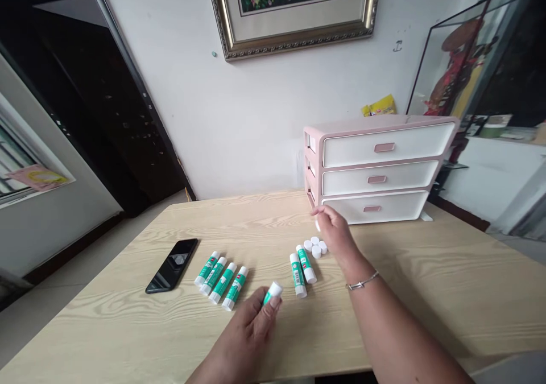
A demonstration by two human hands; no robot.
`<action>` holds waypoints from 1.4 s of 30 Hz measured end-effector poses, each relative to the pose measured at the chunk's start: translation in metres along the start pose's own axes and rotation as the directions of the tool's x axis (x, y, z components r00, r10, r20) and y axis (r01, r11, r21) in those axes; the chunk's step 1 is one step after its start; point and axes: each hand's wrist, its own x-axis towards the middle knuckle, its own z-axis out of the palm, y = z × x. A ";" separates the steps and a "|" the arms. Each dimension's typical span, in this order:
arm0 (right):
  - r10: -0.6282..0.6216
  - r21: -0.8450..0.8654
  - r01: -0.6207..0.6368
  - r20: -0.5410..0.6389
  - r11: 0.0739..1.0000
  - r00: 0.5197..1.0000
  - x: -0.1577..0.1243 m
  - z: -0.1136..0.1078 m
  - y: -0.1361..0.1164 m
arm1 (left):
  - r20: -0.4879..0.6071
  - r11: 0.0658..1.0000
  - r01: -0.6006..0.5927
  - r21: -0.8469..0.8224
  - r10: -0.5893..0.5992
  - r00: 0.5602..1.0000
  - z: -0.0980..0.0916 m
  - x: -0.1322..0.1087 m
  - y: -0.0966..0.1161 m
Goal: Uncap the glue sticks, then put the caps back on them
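Observation:
My left hand (251, 327) is low in the middle of the view, shut on a green-and-white glue stick (272, 294) with its white end showing above my fingers. My right hand (333, 230) hangs just above several white glue stick caps (315, 247), pinching a small white cap (317, 225) in its fingertips. Two more glue sticks (298, 275) (306, 264) lie to the left of those caps. Farther left, several similar glue sticks (222, 284) lie side by side on the light wood-grain table (239, 224).
A black smartphone (172, 265) lies face up at the table's left. A pink-and-white unit of three drawers (377, 170) stands at the back right, touching distance from my right hand's fingers. A framed picture (290, 14) hangs on the wall above.

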 end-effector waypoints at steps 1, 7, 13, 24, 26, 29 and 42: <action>0.050 -0.110 -0.056 -0.058 0.992 0.997 0.005 -0.006 0.005 | -0.097 0.983 -0.032 0.181 0.051 0.994 -0.002 0.002 -0.004; 0.268 -0.568 -0.248 -0.049 0.785 0.962 0.010 -0.015 0.025 | -0.299 0.578 0.108 0.809 0.246 0.922 -0.008 0.015 -0.024; 0.306 -0.592 -0.230 0.030 0.773 0.952 0.014 -0.007 0.040 | -0.299 0.365 0.172 0.915 0.325 0.897 -0.009 0.016 -0.024; 0.252 -0.550 -0.140 0.133 0.823 0.959 0.015 0.008 0.045 | -0.335 0.390 0.210 0.897 0.286 0.898 -0.027 0.024 -0.027; 0.242 -0.554 -0.136 0.123 0.821 0.962 0.014 0.008 0.042 | -0.348 0.410 0.222 0.884 0.263 0.900 -0.031 0.024 -0.024; 0.230 -0.560 -0.146 0.081 0.815 0.970 0.011 0.005 0.033 | -0.343 0.417 0.212 0.884 0.268 0.901 -0.032 0.025 -0.027; 0.045 -0.389 -0.022 0.048 0.921 0.998 -0.008 0.018 -0.002 | -0.165 0.693 0.043 0.719 0.111 0.980 0.043 0.065 0.023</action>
